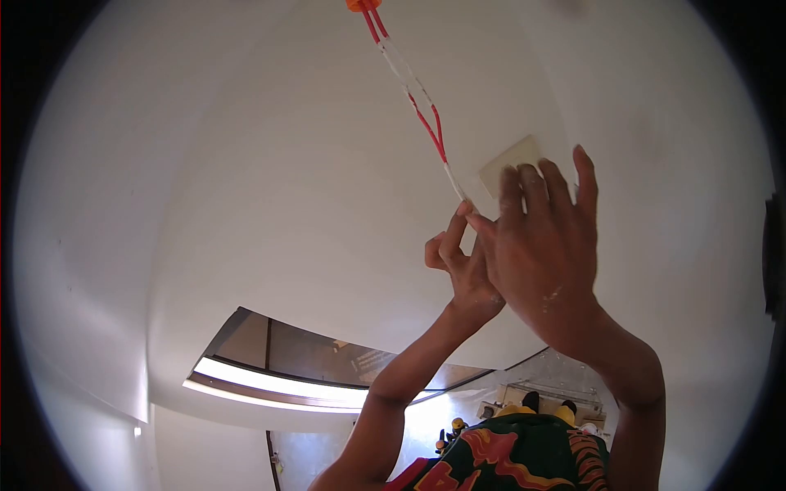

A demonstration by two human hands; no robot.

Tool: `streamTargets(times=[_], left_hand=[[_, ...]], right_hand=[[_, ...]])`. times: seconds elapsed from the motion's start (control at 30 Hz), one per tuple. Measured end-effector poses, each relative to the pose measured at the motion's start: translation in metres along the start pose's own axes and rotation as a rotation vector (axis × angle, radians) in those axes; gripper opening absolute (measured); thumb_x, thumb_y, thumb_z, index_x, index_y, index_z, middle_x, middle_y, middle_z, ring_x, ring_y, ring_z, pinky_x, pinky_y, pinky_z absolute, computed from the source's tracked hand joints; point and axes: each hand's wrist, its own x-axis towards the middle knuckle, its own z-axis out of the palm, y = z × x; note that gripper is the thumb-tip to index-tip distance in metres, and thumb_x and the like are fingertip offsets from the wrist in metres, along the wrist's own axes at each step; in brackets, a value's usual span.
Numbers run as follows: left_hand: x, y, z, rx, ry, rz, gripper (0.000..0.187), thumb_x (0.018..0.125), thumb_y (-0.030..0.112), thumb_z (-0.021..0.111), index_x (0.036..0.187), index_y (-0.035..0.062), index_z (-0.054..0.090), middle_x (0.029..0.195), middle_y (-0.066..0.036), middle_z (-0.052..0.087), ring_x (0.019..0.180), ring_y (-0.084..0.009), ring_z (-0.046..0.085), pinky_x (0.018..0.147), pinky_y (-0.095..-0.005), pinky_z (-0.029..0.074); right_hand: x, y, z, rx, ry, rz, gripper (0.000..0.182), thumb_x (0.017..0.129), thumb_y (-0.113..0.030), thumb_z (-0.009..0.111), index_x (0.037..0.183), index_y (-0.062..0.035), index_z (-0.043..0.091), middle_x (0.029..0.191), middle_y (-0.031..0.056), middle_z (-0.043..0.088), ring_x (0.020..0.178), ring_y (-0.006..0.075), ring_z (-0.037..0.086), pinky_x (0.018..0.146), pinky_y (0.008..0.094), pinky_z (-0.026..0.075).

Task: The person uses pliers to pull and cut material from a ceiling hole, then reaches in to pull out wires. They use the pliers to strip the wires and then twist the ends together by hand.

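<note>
Red and white wires [440, 135] run down from an orange fitting [364, 5] at the top of the view. The wires join into one white-covered end, which reaches the fingertips of both hands. My left hand [467, 266] pinches this lower end between thumb and finger. Against the same spot, my right hand [540, 245] presses its thumb, with its other fingers spread and raised. Pale dust marks the back of the right hand. A square light-coloured plate [509, 166] lies on the white surface behind the right fingers.
A large white surface [286, 204] fills most of the view. At the lower left is a long opening with a bright strip [278, 383]. Yellow and black items [454, 430] are visible far below, beside the patterned shirt [508, 458]. A dark object [772, 258] is at the right edge.
</note>
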Motion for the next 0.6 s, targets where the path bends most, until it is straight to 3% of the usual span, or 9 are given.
streamTargets(times=[0.1,0.13,0.17,0.23,0.27,0.33,0.4,0.47,0.6], left_hand=[[-0.035,0.003,0.021,-0.418,-0.104,-0.33,0.044,0.076,0.027,0.066,0.113,0.0043,0.057,0.109,-0.009,0.06,0.127,-0.0239,0.026,0.084,-0.0425,0.02],[-0.038,0.002,0.02,-0.596,-0.203,-0.468,0.045,0.075,0.027,0.066,0.113,0.0049,0.057,0.108,-0.009,0.059,0.127,-0.0238,0.026,0.084,-0.0421,0.02],[-0.033,0.003,0.016,-0.753,-0.286,-0.624,0.045,0.075,0.028,0.066,0.113,0.0054,0.057,0.107,-0.008,0.059,0.127,-0.0237,0.026,0.084,-0.0416,0.02],[-0.016,0.002,0.004,-0.312,-0.123,-0.232,0.04,0.072,0.022,0.067,0.109,0.0079,0.061,0.101,-0.006,0.058,0.122,-0.0253,0.034,0.085,-0.0416,0.023],[-0.007,-0.001,-0.004,-0.157,-0.057,-0.109,0.038,0.071,0.02,0.067,0.107,0.0087,0.062,0.099,-0.005,0.058,0.12,-0.0258,0.037,0.085,-0.0416,0.024],[0.006,-0.016,-0.02,-0.459,0.001,0.145,0.029,0.066,0.006,0.064,0.094,0.0105,0.067,0.099,-0.005,0.058,0.108,-0.0275,0.049,0.083,-0.0417,0.032],[0.001,-0.027,-0.034,-0.597,0.232,-0.047,0.022,0.069,-0.007,0.057,0.084,0.0075,0.066,0.089,-0.008,0.06,0.091,-0.0286,0.058,0.076,-0.0414,0.046],[0.023,-0.03,-0.049,-0.679,0.263,-0.332,0.017,0.089,0.009,0.054,0.098,-0.0021,0.063,0.092,-0.016,0.063,0.089,-0.0257,0.059,0.084,-0.0404,0.047],[0.075,-0.035,-0.059,-1.061,0.141,-0.497,0.024,0.092,0.011,0.055,0.111,-0.0041,0.059,0.098,-0.016,0.064,0.09,-0.0217,0.06,0.085,-0.0353,0.047]], right_hand=[[0.017,-0.014,0.002,0.088,0.094,-0.026,0.05,0.071,-0.024,0.074,0.105,0.0088,0.058,0.088,0.0155,0.064,0.098,0.0297,0.06,0.108,0.0548,0.019],[0.025,-0.016,0.005,0.123,0.122,-0.021,0.044,0.073,-0.023,0.074,0.103,0.0062,0.06,0.079,0.0119,0.064,0.084,0.0246,0.064,0.098,0.05,0.038],[0.031,-0.016,0.01,0.128,0.12,-0.024,0.044,0.073,-0.023,0.074,0.103,0.0062,0.06,0.079,0.0119,0.064,0.084,0.0246,0.064,0.098,0.05,0.038],[0.04,-0.015,0.027,0.587,0.021,0.16,0.036,0.079,-0.021,0.07,0.104,0.003,0.06,0.07,0.0104,0.063,0.066,0.0176,0.064,0.073,0.0381,0.051],[0.042,-0.014,0.035,0.892,0.166,0.149,0.027,0.087,-0.02,0.062,0.104,0.0005,0.061,0.058,0.004,0.054,0.049,0.0096,0.052,0.051,0.0267,0.045],[0.042,0.002,0.024,1.251,0.038,0.232,0.026,0.089,-0.021,0.06,0.102,0.0014,0.061,0.058,0.0008,0.051,0.049,0.0089,0.048,0.05,0.0255,0.043],[0.042,0.022,0.017,1.896,-0.161,0.324,0.03,0.094,-0.028,0.053,0.096,0.0003,0.063,0.055,-0.0072,0.036,0.047,0.0044,0.031,0.047,0.0209,0.033],[0.043,0.035,0.018,1.885,-0.16,0.288,0.031,0.095,-0.03,0.053,0.096,-0.0007,0.063,0.054,-0.0075,0.033,0.046,0.0041,0.029,0.046,0.021,0.031],[0.042,0.046,0.019,1.858,-0.166,0.255,0.031,0.095,-0.031,0.052,0.095,-0.002,0.063,0.051,-0.0079,0.031,0.045,0.0038,0.026,0.045,0.021,0.026]])
